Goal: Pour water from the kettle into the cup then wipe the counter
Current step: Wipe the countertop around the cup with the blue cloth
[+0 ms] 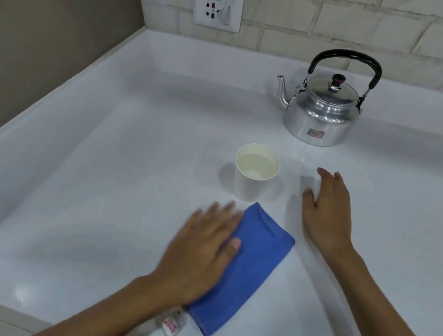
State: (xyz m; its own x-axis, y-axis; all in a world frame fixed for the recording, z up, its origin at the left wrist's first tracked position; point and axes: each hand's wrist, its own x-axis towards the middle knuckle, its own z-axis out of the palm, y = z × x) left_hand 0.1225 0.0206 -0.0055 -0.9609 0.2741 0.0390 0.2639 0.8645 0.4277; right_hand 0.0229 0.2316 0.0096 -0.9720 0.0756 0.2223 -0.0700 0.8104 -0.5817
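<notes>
A shiny metal kettle [322,111] with a black handle stands upright at the back right of the white counter [115,168], spout pointing left. In front of it a white paper cup [254,173] holds water. A folded blue cloth [250,271] lies on the counter just in front of the cup. My left hand [200,254] lies flat on the cloth's left side, fingers spread, and looks blurred. My right hand [326,210] hovers open over the counter to the right of the cup, holding nothing.
A raised white rim runs along the counter's left and back sides. A wall socket [216,9] with a plugged-in white cord sits on the brick-patterned wall behind. A small white tag [171,326] sticks out from the cloth's near end.
</notes>
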